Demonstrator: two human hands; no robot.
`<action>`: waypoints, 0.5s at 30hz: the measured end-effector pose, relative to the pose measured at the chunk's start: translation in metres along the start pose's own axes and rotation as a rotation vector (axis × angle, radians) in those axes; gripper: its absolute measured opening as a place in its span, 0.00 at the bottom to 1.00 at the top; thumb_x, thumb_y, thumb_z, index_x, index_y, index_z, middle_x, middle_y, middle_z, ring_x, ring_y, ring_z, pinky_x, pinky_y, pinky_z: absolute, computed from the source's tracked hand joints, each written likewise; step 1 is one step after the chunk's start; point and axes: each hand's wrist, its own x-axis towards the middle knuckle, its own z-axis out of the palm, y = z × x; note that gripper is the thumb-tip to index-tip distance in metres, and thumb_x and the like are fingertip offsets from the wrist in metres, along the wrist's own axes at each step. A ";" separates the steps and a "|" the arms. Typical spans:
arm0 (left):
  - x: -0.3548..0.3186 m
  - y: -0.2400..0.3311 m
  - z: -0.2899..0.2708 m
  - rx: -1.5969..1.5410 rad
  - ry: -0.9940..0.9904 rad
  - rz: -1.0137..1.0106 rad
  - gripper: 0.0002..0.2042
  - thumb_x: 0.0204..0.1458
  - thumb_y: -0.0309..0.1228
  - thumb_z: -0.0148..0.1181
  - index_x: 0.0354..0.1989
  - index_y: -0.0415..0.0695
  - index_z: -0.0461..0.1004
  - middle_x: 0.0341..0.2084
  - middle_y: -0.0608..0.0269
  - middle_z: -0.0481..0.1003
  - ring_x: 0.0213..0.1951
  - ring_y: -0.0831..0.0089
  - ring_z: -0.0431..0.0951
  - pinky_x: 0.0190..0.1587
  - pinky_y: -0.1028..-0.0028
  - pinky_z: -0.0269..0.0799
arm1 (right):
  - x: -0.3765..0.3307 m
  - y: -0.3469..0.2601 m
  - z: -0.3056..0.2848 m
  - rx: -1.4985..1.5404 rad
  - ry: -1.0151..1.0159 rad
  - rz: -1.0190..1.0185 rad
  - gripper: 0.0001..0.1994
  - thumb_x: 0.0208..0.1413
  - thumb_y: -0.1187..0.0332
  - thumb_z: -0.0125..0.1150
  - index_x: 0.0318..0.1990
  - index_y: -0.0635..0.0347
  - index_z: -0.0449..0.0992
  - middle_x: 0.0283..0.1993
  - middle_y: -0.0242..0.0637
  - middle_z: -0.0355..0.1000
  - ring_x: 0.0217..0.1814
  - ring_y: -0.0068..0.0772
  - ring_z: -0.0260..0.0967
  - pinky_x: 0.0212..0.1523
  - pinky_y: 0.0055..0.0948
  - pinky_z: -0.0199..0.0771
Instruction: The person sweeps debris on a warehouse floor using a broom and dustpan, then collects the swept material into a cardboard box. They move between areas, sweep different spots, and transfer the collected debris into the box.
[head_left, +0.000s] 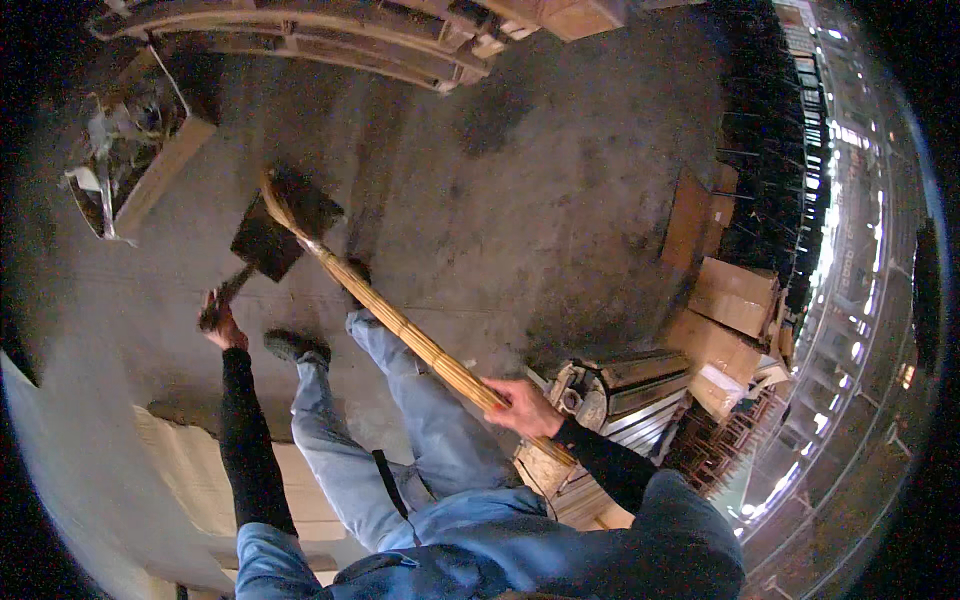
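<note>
My right hand [522, 405] grips the bundled stalk of a straw broom [400, 325] that slants up and left to the concrete floor. Its brush end [280, 205] rests at the mouth of a dark dustpan [268, 242]. My left hand [216, 318] holds the dustpan's short handle, arm stretched out in a black sleeve. My legs in blue jeans and dark shoes [296, 346] stand just right of the pan.
A wire bin with scraps [120, 160] stands at far left. Wooden pallets [330, 35] lie along the top. Cardboard boxes [730, 300] and a metal-and-wood stack [620, 385] sit at right. A pale board [190, 470] lies near my left side.
</note>
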 end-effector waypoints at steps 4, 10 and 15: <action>-0.035 0.054 -0.021 0.044 0.161 -0.224 0.20 0.59 0.28 0.44 0.60 0.38 0.59 0.59 0.60 0.62 0.59 0.73 0.62 0.60 0.70 0.57 | -0.052 0.001 0.003 -0.029 0.201 -0.181 0.32 0.46 0.71 0.64 0.60 0.66 0.61 0.38 0.38 0.74 0.36 0.20 0.70 0.36 0.24 0.72; -0.060 0.186 -0.055 -0.241 0.420 0.035 0.21 0.50 0.31 0.58 0.52 0.33 0.69 0.50 0.55 0.71 0.49 0.65 0.72 0.52 0.66 0.66 | -0.035 0.021 -0.015 0.273 0.302 -0.003 0.28 0.44 0.75 0.63 0.57 0.63 0.66 0.27 0.30 0.71 0.20 0.18 0.66 0.21 0.21 0.69; -0.036 0.320 -0.080 -0.280 0.606 0.375 0.11 0.55 0.29 0.56 0.42 0.36 0.74 0.40 0.62 0.75 0.38 0.76 0.73 0.39 0.74 0.70 | 0.016 0.026 -0.051 0.295 0.302 0.109 0.15 0.44 0.69 0.63 0.41 0.60 0.72 0.24 0.28 0.69 0.22 0.20 0.65 0.20 0.22 0.67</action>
